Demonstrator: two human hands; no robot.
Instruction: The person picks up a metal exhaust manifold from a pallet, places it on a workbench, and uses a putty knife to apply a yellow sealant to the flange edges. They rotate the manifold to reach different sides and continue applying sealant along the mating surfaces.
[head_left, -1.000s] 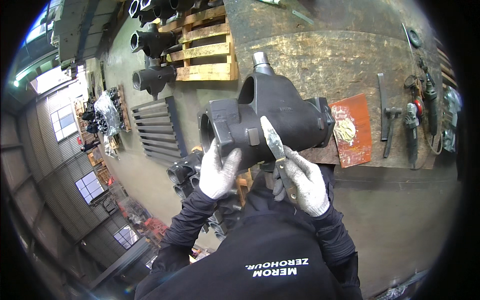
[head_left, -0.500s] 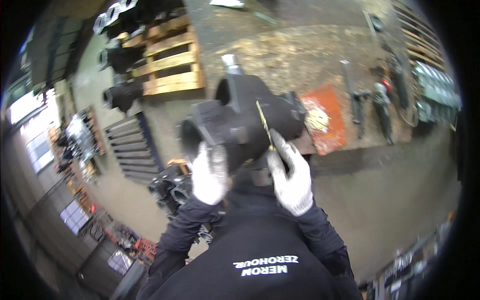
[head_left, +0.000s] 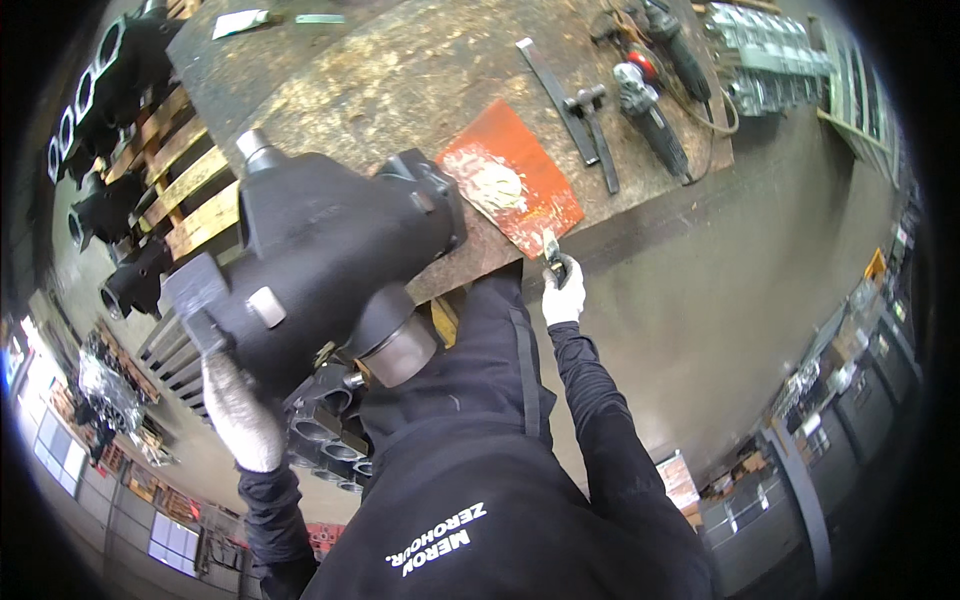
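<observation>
A large black metal pipe casting [head_left: 310, 225], with a bare machined end facing me, rests at the left front of the workbench. My left hand [head_left: 240, 415], in a white glove, grips the flange at its left end; the fingertips are partly hidden. In my gloved right hand [head_left: 564, 295] is a putty knife [head_left: 552, 252] with a dark handle. Its blade is at the near corner of a red-orange sheet [head_left: 550, 190]. Pale cream paste [head_left: 490, 185] lies heaped and smeared on that sheet.
On the bench [head_left: 400, 90], right of the sheet, lie a flat metal bar [head_left: 557, 100], a hammer-like tool [head_left: 598, 135] and an angle grinder [head_left: 650, 120] with a cord. Wooden pallets [head_left: 200, 200] with black castings stand left. Grey metal castings [head_left: 770, 60] are stacked beyond the bench's right end.
My right hand has moved from the black casting to the red-orange sheet, carrying the putty knife. My left hand stays at the casting's left end. The whole view has swung toward the right.
</observation>
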